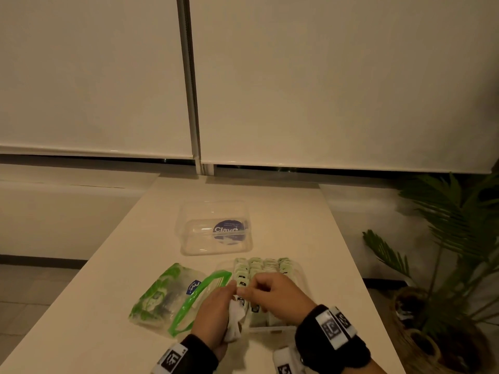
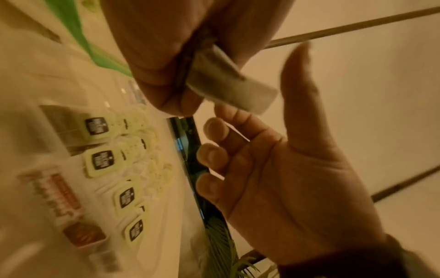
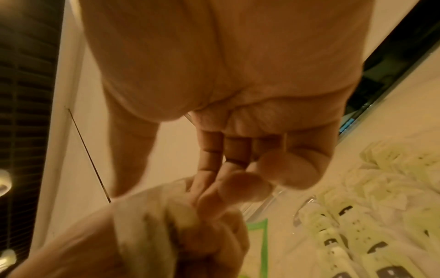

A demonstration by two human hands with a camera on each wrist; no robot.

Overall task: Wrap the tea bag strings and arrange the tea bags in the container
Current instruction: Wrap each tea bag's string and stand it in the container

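On the pale table (image 1: 113, 265), furthest left, lies a clear zip bag with green print (image 1: 162, 295), its green-edged mouth turned toward the hands. Next comes the left hand (image 1: 213, 311), fingers curled tight round a white tea bag (image 1: 236, 318) that juts from the fist. The right hand (image 1: 272, 291) meets it just above; thumb and forefinger seem pressed together, perhaps on the string, though blur hides any thread. Behind and to the right, the clear container (image 1: 302, 276) holds rows of tea bags with pale green tags (image 1: 266, 265). Farther back rests a clear lid (image 1: 216, 228), and a potted palm (image 1: 442, 238) stands off the table's right side.
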